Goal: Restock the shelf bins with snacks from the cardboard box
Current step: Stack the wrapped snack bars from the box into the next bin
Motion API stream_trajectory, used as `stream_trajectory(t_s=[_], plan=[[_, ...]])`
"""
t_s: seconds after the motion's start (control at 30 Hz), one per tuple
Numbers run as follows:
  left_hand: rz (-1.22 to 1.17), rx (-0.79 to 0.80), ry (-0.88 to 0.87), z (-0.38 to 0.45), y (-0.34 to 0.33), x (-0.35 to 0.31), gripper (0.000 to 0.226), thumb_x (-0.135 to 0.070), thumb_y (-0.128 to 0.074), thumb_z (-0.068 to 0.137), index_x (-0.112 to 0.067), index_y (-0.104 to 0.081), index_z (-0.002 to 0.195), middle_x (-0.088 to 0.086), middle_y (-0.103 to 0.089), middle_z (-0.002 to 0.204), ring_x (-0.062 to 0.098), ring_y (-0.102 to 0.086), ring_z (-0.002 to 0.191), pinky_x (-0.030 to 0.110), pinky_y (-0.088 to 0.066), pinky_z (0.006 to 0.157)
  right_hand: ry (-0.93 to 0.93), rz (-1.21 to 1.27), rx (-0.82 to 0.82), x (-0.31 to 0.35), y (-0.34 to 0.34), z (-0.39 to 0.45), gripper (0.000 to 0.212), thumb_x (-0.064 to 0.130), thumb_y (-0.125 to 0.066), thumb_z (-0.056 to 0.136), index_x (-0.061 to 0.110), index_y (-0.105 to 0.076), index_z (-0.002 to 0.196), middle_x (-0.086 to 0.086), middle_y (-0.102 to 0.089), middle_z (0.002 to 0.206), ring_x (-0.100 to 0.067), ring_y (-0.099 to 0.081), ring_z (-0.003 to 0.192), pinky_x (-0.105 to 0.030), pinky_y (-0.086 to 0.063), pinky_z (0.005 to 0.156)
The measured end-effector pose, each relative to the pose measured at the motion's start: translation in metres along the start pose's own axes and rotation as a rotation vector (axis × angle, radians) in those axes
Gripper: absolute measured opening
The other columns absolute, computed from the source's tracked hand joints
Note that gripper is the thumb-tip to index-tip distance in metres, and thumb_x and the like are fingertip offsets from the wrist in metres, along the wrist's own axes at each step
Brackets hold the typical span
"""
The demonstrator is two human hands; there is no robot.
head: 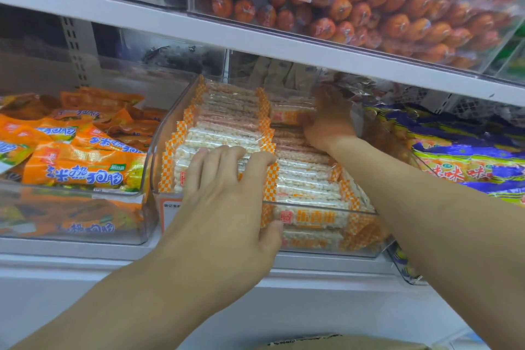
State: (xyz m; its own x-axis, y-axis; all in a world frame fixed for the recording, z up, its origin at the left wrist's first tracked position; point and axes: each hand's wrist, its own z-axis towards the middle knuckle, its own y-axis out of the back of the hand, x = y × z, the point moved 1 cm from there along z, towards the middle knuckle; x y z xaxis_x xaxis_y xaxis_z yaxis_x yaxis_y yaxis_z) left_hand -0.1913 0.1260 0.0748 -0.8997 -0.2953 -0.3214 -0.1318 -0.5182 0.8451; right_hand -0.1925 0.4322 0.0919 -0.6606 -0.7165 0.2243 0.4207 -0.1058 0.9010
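Note:
A clear plastic bin point(318, 206) in the middle of the shelf holds several puffed-rice bars point(227, 122) in clear wrappers with orange-checked ends, stacked in two rows. My left hand point(227, 196) lies over the front of the left row, fingers spread on the top bars and thumb against the bin's front wall. My right hand point(329, 119) reaches deep into the bin and presses on the bars at the back of the right row. A strip of the cardboard box point(341, 344) shows at the bottom edge.
An adjacent bin on the left point(85, 193) is full of orange snack packs. To the right lie blue and yellow packs point(466, 156). The white shelf board above point(255, 40) hangs low over the bins and carries a bin of orange sausages point(397, 14).

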Motion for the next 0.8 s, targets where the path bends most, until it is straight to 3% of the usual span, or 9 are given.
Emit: stream_trajectory(t_s=[0.1, 0.23, 0.4, 0.53, 0.67, 0.8], plan=[[-0.001, 0.003, 0.002, 0.001, 0.001, 0.000, 0.065, -0.055, -0.045, 0.074, -0.030, -0.037, 0.133, 0.002, -0.045, 0.129, 0.022, -0.028, 0.122, 0.039, -0.011, 0.112, 0.048, 0.010, 0.110, -0.004, -0.004, 0.003, 0.054, 0.037, -0.046, 0.101, 0.022, -0.036, 0.152, -0.006, -0.029, 0.162, -0.031, -0.030, 0.147, -0.047, -0.032, 0.118], [0.007, 0.008, 0.013, 0.003, 0.002, -0.001, 0.065, -0.054, -0.047, 0.075, -0.030, -0.036, 0.135, 0.002, -0.041, 0.132, 0.023, -0.027, 0.126, 0.038, -0.008, 0.116, -0.006, 0.017, 0.110, 0.005, -0.004, 0.000, 0.051, 0.035, -0.048, 0.099, 0.024, -0.040, 0.149, -0.004, -0.033, 0.160, -0.033, -0.034, 0.144, -0.047, -0.036, 0.115], [0.052, 0.030, 0.015, 0.002, 0.001, -0.001, 0.070, -0.055, -0.043, 0.076, -0.033, -0.026, 0.140, -0.001, -0.035, 0.137, 0.023, -0.027, 0.132, 0.038, -0.001, 0.118, -0.133, -0.032, -0.224, 0.008, 0.009, -0.014, 0.047, 0.033, -0.066, 0.091, 0.022, -0.053, 0.135, -0.006, -0.041, 0.149, -0.030, -0.041, 0.137, -0.039, -0.037, 0.108], [0.052, 0.021, 0.010, 0.001, -0.002, 0.000, 0.071, -0.051, -0.049, 0.075, -0.028, -0.035, 0.140, 0.003, -0.041, 0.132, 0.027, -0.034, 0.128, 0.042, -0.007, 0.119, -0.053, 0.057, -0.120, 0.012, 0.007, -0.017, 0.021, 0.025, -0.058, 0.095, 0.028, -0.066, 0.115, -0.005, -0.065, 0.124, -0.028, -0.062, 0.115, -0.031, -0.048, 0.093], [0.067, -0.040, -0.033, 0.002, -0.007, 0.003, 0.067, -0.046, -0.052, 0.072, -0.023, -0.044, 0.134, 0.006, -0.049, 0.122, 0.030, -0.043, 0.117, 0.043, -0.016, 0.113, 0.015, 0.150, -0.070, 0.014, 0.022, -0.040, 0.039, 0.005, -0.051, 0.094, 0.018, -0.064, 0.129, -0.009, -0.063, 0.131, -0.028, -0.061, 0.117, -0.027, -0.047, 0.097], [0.014, 0.002, -0.020, 0.003, 0.004, -0.001, 0.070, -0.048, -0.047, 0.075, -0.026, -0.039, 0.141, 0.004, -0.040, 0.133, 0.026, -0.030, 0.128, 0.042, -0.014, 0.118, 0.142, 0.207, -0.112, 0.020, 0.053, -0.101, 0.030, 0.008, -0.059, 0.090, 0.016, -0.069, 0.117, -0.004, -0.071, 0.109, -0.017, -0.063, 0.089, -0.024, -0.047, 0.085]])
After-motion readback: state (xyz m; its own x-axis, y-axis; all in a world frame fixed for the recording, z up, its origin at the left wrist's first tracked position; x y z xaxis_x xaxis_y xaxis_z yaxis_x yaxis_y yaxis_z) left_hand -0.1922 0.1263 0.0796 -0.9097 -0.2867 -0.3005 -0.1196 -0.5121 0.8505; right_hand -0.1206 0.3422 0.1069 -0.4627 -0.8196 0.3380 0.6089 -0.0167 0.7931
